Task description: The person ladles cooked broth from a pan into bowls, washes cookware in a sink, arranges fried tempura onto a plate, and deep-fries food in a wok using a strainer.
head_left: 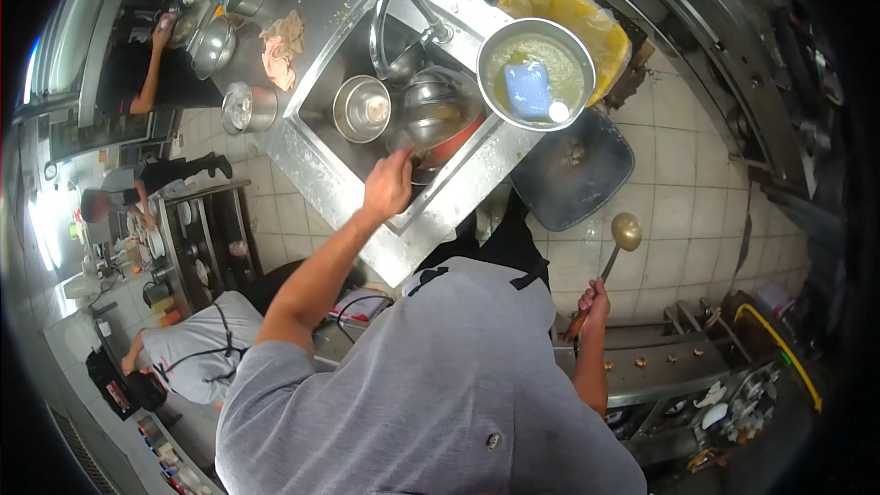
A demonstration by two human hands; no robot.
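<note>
My left hand [390,185] reaches over the near edge of the steel sink, its fingers closed at the rim of the stacked metal bowls [433,110]; what they grip is too small to make out. Down at the right, my right hand [593,304] is wrapped round the handle of a ladle [626,232], whose round bowl points away from me. A small steel pot [361,108] sits in the sink left of the bowls, below the curved faucet [378,23]. On the sink's right edge stands a pot [486,53] with cloudy liquid and a blue sponge [528,89].
A yellow bin with a liner [610,23] and a dark lid [573,170] are at the right. Cloths [280,50] and a metal container [249,108] lie left of the sink. Co-workers are at the left. A stove [660,367] stands at the lower right.
</note>
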